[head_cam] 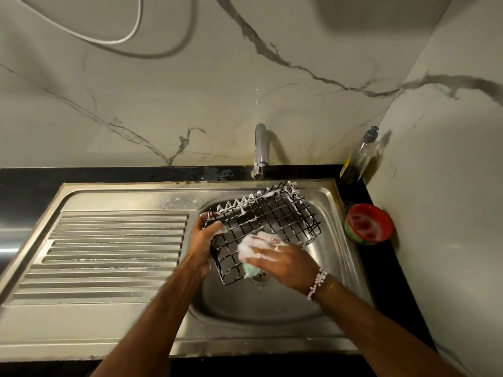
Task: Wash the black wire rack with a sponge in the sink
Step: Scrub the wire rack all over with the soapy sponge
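The black wire rack (275, 216) is tilted over the steel sink basin (261, 306), with white foam along its far edge. My left hand (204, 243) grips the rack's left side. My right hand (277, 259), covered in suds, presses a pale green sponge (251, 270) against the rack's near face. Most of the sponge is hidden under my fingers. The drain sits just below the sponge.
A chrome tap (261, 151) stands behind the basin. A soap bottle (359, 159) and a red tub of soapy paste (368, 223) sit on the black counter at the right. The ribbed drainboard (109, 248) stretches to the left.
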